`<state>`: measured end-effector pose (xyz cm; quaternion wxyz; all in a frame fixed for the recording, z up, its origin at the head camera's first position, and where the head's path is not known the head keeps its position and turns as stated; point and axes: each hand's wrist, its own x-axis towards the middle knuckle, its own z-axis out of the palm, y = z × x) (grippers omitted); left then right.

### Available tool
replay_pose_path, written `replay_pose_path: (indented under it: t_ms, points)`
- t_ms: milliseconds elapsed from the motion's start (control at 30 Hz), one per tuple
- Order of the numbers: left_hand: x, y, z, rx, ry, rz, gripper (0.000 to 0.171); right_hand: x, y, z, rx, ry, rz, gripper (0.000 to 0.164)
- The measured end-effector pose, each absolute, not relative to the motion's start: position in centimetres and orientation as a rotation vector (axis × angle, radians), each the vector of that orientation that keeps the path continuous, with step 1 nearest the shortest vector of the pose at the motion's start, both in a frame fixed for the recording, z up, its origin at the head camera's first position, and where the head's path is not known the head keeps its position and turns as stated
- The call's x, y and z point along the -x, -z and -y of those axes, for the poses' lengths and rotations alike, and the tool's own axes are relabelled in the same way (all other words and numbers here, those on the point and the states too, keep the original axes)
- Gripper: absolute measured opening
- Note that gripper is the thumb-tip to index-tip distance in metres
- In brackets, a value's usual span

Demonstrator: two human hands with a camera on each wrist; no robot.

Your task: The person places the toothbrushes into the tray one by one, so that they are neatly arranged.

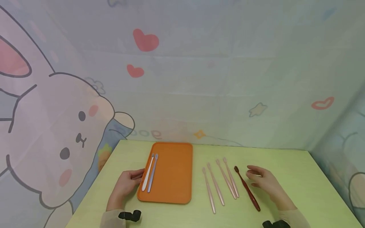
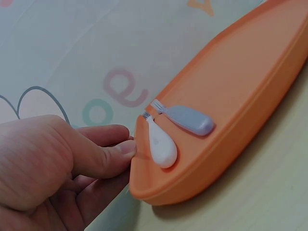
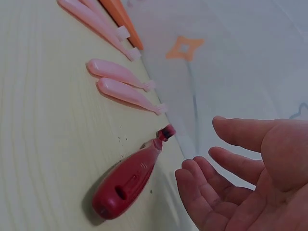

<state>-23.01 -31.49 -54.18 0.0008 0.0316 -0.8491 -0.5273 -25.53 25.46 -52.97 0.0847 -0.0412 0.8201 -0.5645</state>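
At the left side of an orange tray (image 1: 171,174), my left hand (image 1: 127,183) pinches the rim between thumb and fingers. A white toothbrush (image 2: 162,144) and a light purple toothbrush (image 2: 190,120) lie side by side in the tray near that hand. My right hand (image 1: 263,180) is held just right of a dark red toothbrush (image 1: 248,190), its fingers loosely bent with nothing between them. In the right wrist view the red toothbrush (image 3: 127,180) lies on the table, its head pointing to the far side.
Several pink toothbrushes lie between the tray and the red one, among them a leftmost pink toothbrush (image 1: 209,193) and a rightmost pink toothbrush (image 1: 231,179). They rest on a pale yellow-green table (image 1: 302,180). A printed cloth backdrop (image 1: 199,79) stands behind the table.
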Motion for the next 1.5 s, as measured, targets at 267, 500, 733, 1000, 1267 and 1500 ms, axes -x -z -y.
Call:
replay_pose_path:
  t_ms: [267,500,733,1000,1267,1500]
  points:
    - [23.0,54.3,31.4,-0.085,1.685,2.654,0.041,25.0,53.3,-26.7,0.098,1.636,-2.405,0.063]
    - [22.9,54.0,31.5,-0.077,1.698,2.647,0.041,24.7,53.2,-27.0,0.165,1.572,-2.361,0.058]
    - [22.9,54.0,31.5,-0.084,1.712,2.642,0.04,24.2,53.0,-27.0,0.184,1.494,-2.364,0.057]
    - [23.1,54.2,31.6,-0.094,1.734,2.635,0.041,24.2,53.2,-27.4,0.245,1.473,-2.339,0.059]
    - [23.2,54.5,31.7,-0.11,1.71,2.644,0.041,24.0,53.3,-27.4,0.263,1.481,-2.313,0.057]
    - [23.1,54.2,31.7,-0.128,1.71,2.645,0.041,24.0,53.2,-27.3,0.275,1.498,-2.301,0.058]
